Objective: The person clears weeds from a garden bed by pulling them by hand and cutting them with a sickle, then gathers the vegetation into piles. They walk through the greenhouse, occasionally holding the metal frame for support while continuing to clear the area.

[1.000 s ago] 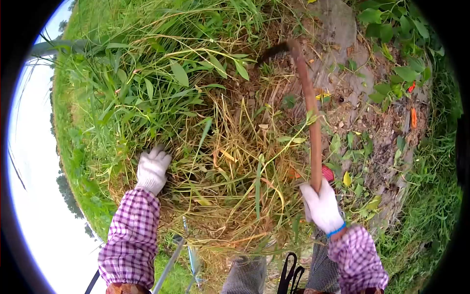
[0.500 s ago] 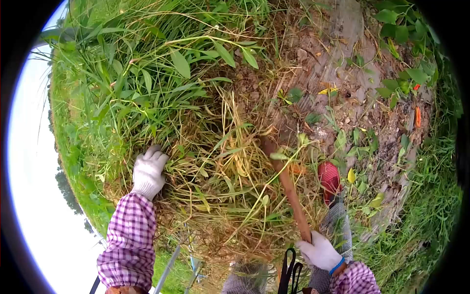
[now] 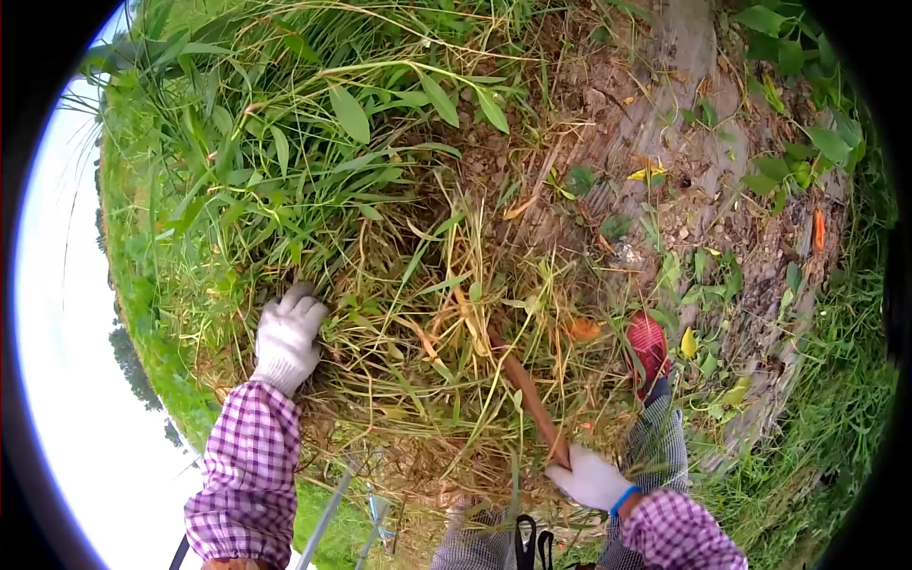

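Note:
My left hand (image 3: 288, 334), in a white knitted glove, is closed on a clump of grass (image 3: 370, 285) at the left, its fingertips sunk among the stems. My right hand (image 3: 595, 481), in a white glove with a blue cuff, is wrapped round a brown wooden tool handle (image 3: 534, 404) at the lower right. The handle slants up and left into a heap of cut, yellowing grass (image 3: 418, 418). Stems hide the far end of the tool, so its kind does not show.
Long green grass (image 3: 285, 123) stands across the upper left. Bare, cracked soil (image 3: 617, 190) with scattered leaves runs along the right. My red shoe (image 3: 648, 346) rests at the soil's edge. Leafy vines (image 3: 788, 57) grow at the upper right; thin metal poles (image 3: 328, 518) show at the bottom.
My right hand and the tool handle have moved left and slightly toward me, and the tool's far end is now deeper in the grass. My left hand stays nearly in place.

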A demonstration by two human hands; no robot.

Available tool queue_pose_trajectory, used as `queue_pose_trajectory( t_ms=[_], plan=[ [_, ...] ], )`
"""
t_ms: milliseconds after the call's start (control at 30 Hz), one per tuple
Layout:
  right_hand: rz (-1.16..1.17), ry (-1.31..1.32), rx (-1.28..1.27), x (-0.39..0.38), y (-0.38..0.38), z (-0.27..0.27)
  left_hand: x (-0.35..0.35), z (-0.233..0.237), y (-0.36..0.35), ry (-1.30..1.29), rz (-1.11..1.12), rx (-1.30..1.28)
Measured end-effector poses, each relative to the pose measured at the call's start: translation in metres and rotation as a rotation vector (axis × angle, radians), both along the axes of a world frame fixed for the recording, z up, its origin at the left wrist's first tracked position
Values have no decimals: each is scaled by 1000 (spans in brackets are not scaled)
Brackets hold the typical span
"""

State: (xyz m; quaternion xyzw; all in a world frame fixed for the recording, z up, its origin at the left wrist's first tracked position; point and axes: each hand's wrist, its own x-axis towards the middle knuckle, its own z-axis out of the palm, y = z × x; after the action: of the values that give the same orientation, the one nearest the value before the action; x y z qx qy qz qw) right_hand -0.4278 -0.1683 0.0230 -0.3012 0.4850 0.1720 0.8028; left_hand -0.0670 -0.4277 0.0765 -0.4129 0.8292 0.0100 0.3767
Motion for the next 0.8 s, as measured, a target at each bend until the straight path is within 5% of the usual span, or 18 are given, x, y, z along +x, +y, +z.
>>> queue_pose_trajectory(
  t_ms=[67,133,233,333,567,700,800],
  plan=[
    [-217,15,148,-25,32,18,-3,-4,3,56,-81,-13],
    [-334,85,229,-36,-19,39,-7,-5,2,76,-100,-20],
    [-612,162,-235,-17,-72,11,-11,-3,5,34,-101,15],
    [-848,70,-258,27,-151,-27,-12,-4,5,-47,-73,50],
    [-398,131,-437,62,-112,-58,-23,5,6,-85,-77,88],
    [-282,149,-275,55,-115,-12,-17,10,9,30,-18,87],
    [-166,249,-192,39,2,43,23,3,14,25,-11,42]
  ],
)
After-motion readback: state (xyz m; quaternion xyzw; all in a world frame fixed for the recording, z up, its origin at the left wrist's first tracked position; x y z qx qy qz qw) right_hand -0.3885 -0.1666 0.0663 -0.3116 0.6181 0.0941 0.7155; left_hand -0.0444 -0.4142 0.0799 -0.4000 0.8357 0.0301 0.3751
